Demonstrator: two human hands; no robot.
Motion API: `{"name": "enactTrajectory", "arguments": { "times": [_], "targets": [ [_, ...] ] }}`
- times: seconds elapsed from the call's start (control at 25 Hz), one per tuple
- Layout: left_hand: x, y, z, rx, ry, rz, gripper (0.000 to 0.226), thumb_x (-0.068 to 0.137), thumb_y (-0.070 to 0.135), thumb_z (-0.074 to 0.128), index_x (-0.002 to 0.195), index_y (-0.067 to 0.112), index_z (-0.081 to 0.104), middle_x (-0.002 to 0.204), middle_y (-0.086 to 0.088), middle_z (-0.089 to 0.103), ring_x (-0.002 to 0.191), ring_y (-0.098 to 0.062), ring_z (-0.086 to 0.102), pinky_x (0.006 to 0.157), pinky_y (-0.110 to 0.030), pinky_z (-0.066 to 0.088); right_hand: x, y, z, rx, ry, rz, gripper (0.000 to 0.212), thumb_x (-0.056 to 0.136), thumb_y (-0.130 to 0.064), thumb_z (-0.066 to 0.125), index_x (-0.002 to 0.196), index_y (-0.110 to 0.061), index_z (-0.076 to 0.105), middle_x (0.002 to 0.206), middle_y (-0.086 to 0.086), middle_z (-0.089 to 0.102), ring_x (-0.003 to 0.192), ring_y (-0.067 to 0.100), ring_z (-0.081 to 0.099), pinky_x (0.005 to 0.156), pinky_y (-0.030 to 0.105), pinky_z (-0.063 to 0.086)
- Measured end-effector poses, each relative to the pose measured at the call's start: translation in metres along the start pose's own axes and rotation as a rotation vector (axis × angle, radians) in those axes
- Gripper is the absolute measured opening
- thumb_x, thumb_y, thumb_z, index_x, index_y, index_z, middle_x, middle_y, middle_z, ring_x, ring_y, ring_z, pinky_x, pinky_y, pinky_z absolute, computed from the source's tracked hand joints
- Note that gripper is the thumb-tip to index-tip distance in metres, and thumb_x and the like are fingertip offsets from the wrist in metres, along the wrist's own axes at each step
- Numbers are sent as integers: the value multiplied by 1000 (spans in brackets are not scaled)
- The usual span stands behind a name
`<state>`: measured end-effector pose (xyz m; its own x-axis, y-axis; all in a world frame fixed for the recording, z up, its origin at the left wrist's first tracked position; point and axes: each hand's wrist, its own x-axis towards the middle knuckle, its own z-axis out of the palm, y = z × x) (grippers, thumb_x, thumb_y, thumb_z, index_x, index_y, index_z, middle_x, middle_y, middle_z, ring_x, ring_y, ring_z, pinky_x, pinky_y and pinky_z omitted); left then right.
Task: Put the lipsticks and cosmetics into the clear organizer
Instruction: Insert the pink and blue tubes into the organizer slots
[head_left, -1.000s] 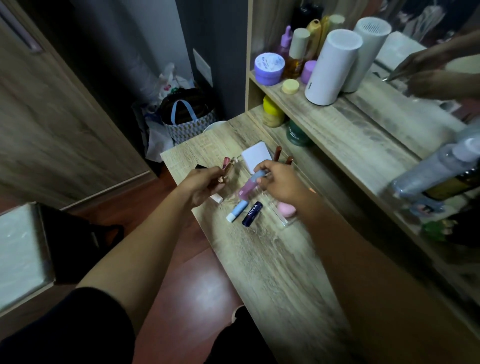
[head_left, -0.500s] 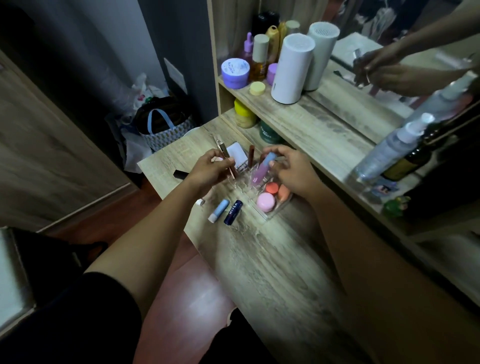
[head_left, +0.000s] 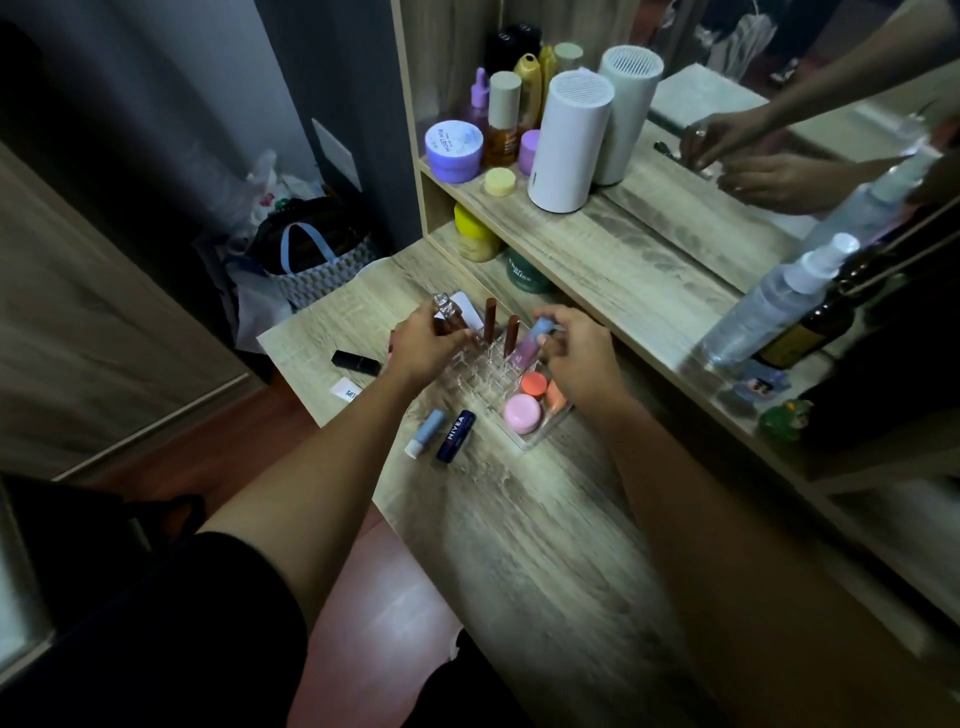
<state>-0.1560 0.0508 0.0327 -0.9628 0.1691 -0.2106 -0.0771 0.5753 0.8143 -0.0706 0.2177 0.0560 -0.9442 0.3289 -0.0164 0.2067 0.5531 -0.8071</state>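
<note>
The clear organizer (head_left: 540, 434) stands on the wooden desk (head_left: 545, 519). Two brown lip tubes (head_left: 490, 317) stand upright in its back slots. A pink jar (head_left: 521, 413) and orange pots (head_left: 533, 384) sit in its front section. My left hand (head_left: 423, 345) grips a clear-capped brown lip gloss (head_left: 448, 310) over the organizer's left slots. My right hand (head_left: 576, 353) holds a pink tube with a blue cap (head_left: 530, 345), tilted into a slot. A light blue lip balm (head_left: 426, 432), a dark blue Nivea stick (head_left: 455, 435) and a black lipstick (head_left: 356, 362) lie on the desk.
A shelf (head_left: 623, 260) above the desk carries a white cylinder (head_left: 567, 143), jars and bottles. A spray bottle (head_left: 769, 304) stands at the right, before a mirror. A white card (head_left: 347, 391) lies at the desk's left edge. A bag (head_left: 311, 260) sits on the floor beyond.
Both hands rose over the organizer. The lip gloss in my left hand went from lying level to upright. The pink tube in my right hand moved toward a slot.
</note>
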Motion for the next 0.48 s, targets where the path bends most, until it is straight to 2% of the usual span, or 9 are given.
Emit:
{"name": "enactTrajectory", "arguments": {
  "times": [0.2, 0.28, 0.36, 0.4, 0.48],
  "targets": [
    [1, -2, 4, 38, -38, 58, 34, 79, 17, 70, 109, 6, 59, 105, -16, 70, 98, -30, 64, 90, -40, 52, 3, 3, 3, -28, -17, 32, 37, 89, 7, 49, 120, -12, 59, 123, 13, 59, 104, 15, 56, 93, 29, 49],
    [2, -4, 7, 70, -52, 87, 25, 82, 19, 67, 103, 7, 63, 102, -14, 71, 94, -27, 66, 85, -24, 51, 4, 4, 4, -38, -31, 36, 38, 88, 8, 50, 119, -12, 60, 122, 13, 60, 105, 19, 58, 94, 33, 51],
    [4, -4, 10, 138, -53, 122, 20, 83, 21, 65, 100, 9, 67, 100, -10, 72, 86, -20, 67, 64, 5, 36, 5, 4, 5, -62, -38, 38, 38, 87, 9, 51, 118, -12, 60, 122, 13, 60, 106, 21, 58, 95, 34, 51],
    [5, -2, 11, 171, -57, 143, 20, 83, 20, 65, 100, 8, 67, 100, -10, 72, 82, -16, 64, 58, 9, 30, 6, 4, 5, -72, -38, 43, 38, 87, 8, 51, 119, -12, 60, 121, 14, 61, 105, 20, 58, 94, 32, 50],
    [6, 0, 12, 199, -70, 169, 22, 81, 16, 68, 100, 7, 66, 98, -11, 72, 77, -12, 60, 58, 6, 31, 7, 6, 6, -79, -52, 60, 37, 88, 6, 51, 119, -12, 58, 116, 14, 63, 100, 18, 59, 88, 29, 50]
  ]
}}
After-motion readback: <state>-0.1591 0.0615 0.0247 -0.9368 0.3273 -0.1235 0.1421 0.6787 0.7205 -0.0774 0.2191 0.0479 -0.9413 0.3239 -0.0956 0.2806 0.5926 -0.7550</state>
